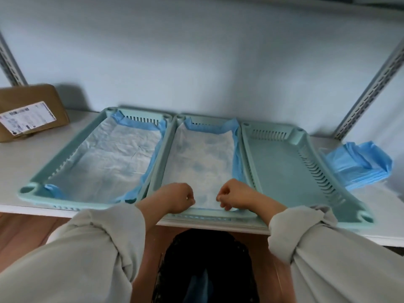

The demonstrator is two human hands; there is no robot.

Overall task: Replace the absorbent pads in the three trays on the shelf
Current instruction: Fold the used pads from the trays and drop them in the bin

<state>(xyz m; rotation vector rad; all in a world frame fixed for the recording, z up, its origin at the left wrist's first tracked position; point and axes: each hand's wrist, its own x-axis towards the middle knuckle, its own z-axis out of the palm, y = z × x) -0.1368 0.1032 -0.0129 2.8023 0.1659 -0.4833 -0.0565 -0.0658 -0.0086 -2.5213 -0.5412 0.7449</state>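
Note:
Three pale green trays stand side by side on the white shelf. The left tray (72, 149) holds a white pad with blue edges (113, 158). A second white pad (201, 162) lies in the middle tray (209, 217), with blue edges turned up at the far end and right side. The right tray (284, 171) is bare. My left hand (177, 199) and my right hand (235, 195) rest at the near end of the middle tray, fingers curled on the near edge of its pad.
A stack of folded blue pads (358, 167) lies on the shelf (21, 171) to the right of the trays. A brown cardboard box with a label (30, 110) sits at the far left. Below the shelf edge stands a black bin (207, 270). Slotted metal uprights (369, 92) frame both sides.

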